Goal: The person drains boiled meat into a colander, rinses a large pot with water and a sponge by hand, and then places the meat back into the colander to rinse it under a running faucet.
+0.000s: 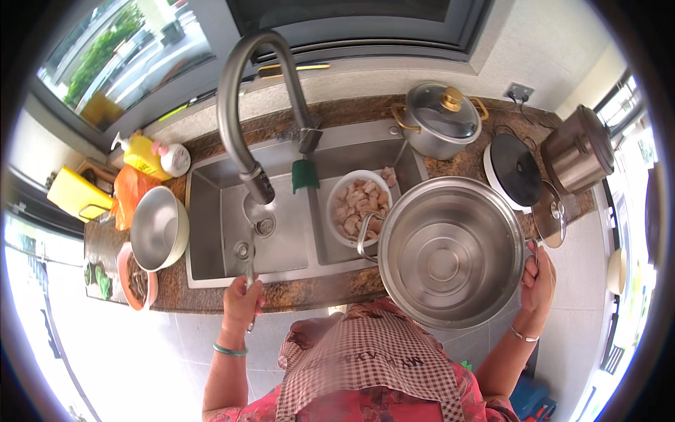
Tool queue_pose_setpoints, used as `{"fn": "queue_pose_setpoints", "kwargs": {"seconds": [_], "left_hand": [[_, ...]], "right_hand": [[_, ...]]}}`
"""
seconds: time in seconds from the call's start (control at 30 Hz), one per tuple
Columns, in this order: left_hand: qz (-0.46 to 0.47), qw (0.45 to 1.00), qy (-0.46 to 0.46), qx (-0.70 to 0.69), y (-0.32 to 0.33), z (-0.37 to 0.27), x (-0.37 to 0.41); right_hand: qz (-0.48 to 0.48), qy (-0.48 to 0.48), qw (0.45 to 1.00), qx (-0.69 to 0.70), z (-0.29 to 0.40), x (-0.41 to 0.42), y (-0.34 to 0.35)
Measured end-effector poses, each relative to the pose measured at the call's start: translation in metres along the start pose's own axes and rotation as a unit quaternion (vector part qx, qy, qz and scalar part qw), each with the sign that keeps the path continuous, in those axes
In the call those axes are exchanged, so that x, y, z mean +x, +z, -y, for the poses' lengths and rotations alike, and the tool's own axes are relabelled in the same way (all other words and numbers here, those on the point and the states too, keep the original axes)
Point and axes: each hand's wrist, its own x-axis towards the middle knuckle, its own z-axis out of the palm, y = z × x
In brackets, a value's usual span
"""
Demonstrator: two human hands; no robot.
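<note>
My left hand (pixel 243 304) grips the metal handle of a ladle (pixel 250 266), whose head lies over the left basin of the steel sink (pixel 287 232), below the faucet spout. With my right hand (pixel 538 279) I hold a wide stainless steel pot (pixel 448 253) by one loop handle. Its mouth faces up, and no food shows inside. The pot hangs over the counter's front edge and covers part of the right basin. In that basin sits a white bowl (pixel 334 203) full of raw meat pieces (pixel 361 203), with a few pieces lying beside it.
A gooseneck faucet (pixel 229 100) arches over the sink, and a green scouring pad (pixel 306 175) hangs on the divider. To the left stand a metal bowl (pixel 158 229), a pink bowl (pixel 150 287) and soap bottles (pixel 145 155). A lidded pot (pixel 443 134) and glass lid (pixel 548 221) are at right.
</note>
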Motion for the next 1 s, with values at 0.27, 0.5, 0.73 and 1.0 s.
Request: {"fn": "queue_pose_setpoints", "kwargs": {"seconds": [0.27,0.5,0.73,1.0], "left_hand": [[-0.018,0.991,-0.012,0.131,-0.062,0.035,0.091],[0.068,0.971,-0.173,0.151,-0.063,0.008,0.147],[0.088,0.941,-0.206,0.255,-0.037,0.011,0.174],[0.060,0.844,-0.084,0.526,-0.051,0.072,0.205]], "right_hand": [[0.006,0.007,1.000,0.003,0.003,0.007,-0.004],[0.006,-0.014,1.000,-0.009,0.005,0.006,0.000],[-0.005,-0.005,1.000,0.017,0.002,-0.002,0.000],[-0.004,-0.010,1.000,-0.015,-0.002,-0.008,0.001]]}}
